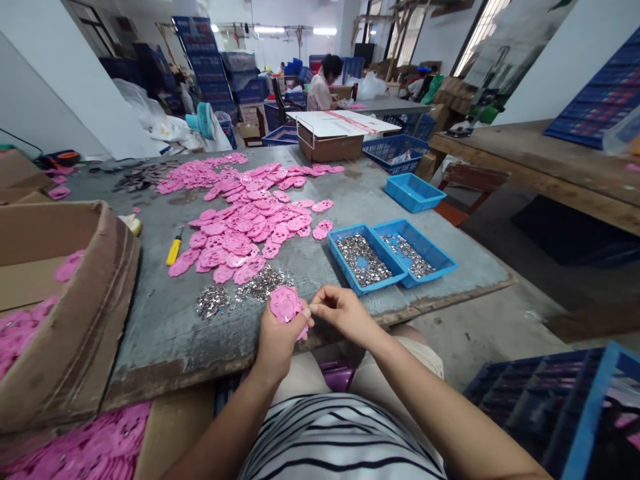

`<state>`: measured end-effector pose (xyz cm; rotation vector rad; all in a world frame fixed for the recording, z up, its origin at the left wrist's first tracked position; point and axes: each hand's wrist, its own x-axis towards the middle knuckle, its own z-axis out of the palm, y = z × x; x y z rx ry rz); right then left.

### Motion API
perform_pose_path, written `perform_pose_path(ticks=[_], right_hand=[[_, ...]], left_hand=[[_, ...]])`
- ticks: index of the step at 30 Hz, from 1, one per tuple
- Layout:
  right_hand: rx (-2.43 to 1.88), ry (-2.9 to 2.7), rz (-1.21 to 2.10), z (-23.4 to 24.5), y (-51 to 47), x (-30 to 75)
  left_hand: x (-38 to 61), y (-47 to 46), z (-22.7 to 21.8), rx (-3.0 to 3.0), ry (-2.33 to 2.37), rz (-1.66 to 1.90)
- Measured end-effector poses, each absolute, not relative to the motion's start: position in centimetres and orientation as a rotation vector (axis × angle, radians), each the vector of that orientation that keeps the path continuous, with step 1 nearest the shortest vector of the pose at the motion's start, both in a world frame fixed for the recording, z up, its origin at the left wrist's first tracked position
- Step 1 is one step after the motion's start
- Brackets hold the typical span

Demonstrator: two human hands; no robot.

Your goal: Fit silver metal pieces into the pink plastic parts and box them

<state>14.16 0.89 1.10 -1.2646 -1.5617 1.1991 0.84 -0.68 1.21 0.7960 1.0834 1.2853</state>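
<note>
My left hand (pixel 278 337) grips a flat pink plastic piece (pixel 285 303) with a scalloped edge, just above the table's front edge. Close against its right side, my right hand (pixel 340 312) is closed in a pinch, thumb and forefinger meeting at the piece's edge. Whatever sits between those fingertips is too small to make out. Beyond my hands lie two small heaps of shiny metal bits, the left heap (pixel 213 301) and the right heap (pixel 265 283). A large spread of similar pink pieces (pixel 240 233) covers the table behind them.
Two blue trays (pixel 367 291) of metal bits stand to the right, with another blue tray (pixel 414 193) behind. A yellow-handled screwdriver (pixel 174 251) lies left. A cardboard box (pixel 113 267) holds pink pieces. A blue crate (pixel 580 413) stands lower right. Another person (pixel 320 92) sits farther back.
</note>
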Motion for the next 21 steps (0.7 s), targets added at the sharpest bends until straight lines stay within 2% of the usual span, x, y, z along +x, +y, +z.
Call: perform_pose_path(ticks=[3, 8, 21], right_hand=[[-1.192, -1.451, 1.271, 1.33, 0.98, 14.16], [-1.145, -1.323, 1.139, 1.95, 0.76, 14.26], [-1.2, -1.391, 1.064, 1.44, 0.33, 13.27]], left_hand=[[1.09, -0.63, 1.23, 0.769, 1.016, 1.326], [1.46, -0.32, 1.52, 0.57, 0.779, 1.398], [1.73, -0.47, 1.43, 0.519, 0.717, 1.432]])
